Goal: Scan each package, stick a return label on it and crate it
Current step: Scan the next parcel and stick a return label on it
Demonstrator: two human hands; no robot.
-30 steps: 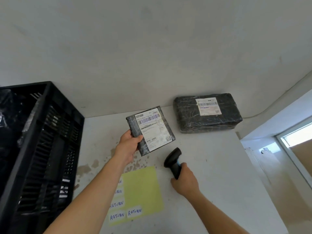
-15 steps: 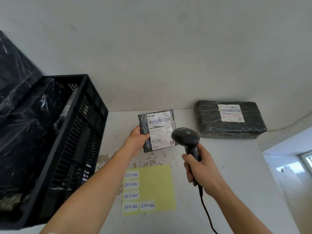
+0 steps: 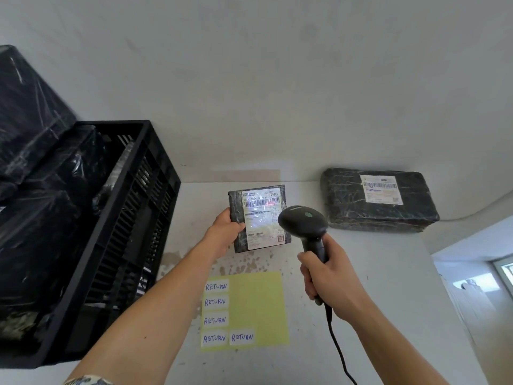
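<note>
White tabletop (image 3: 374, 273) under a plain wall fills the frame's middle. Scanning goes best, I judge, with the shipping label (image 3: 262, 218) flat to the barcode scanner (image 3: 304, 225) and the red line held across the barcode. Left hand (image 3: 224, 236) holds the small package (image 3: 259, 218) at frame centre, thumb on its face, arm outstretched. Right hand (image 3: 330, 276) has fingers wrapped round the scanner's handle. Return labels (image 3: 215, 302) lie below; the black crate (image 3: 130, 218) stands at left.

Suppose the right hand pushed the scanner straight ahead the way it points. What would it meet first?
Probably the small package held by the left hand: the scanner in the right hand throws its red line on that label. Depth is unclear.
</note>
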